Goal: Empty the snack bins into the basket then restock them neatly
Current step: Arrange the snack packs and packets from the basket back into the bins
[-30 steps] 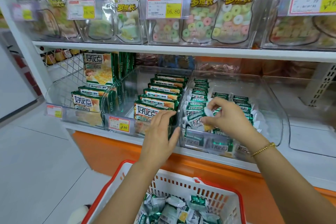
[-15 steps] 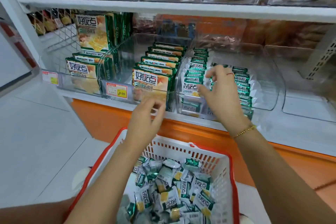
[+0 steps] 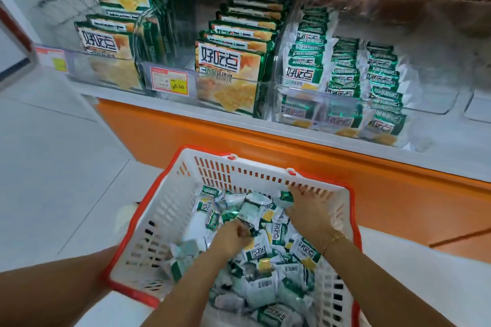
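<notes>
Snack bins (image 3: 353,103) of clear plastic sit on the shelf (image 3: 345,146), the right one holding rows of small green packets. Below it stands the white, red-rimmed basket (image 3: 164,218), half full of loose packets (image 3: 268,268). Both hands reach inside: the left hand (image 3: 233,236) curls closed around packets, and the right hand (image 3: 308,210) bends its fingers over packets by the far wall.

basket (image 3: 170,210): white, red-rimmed, holds loose packets (image 3: 268,268) | bin (image 3: 430,103): rows upright
</notes>
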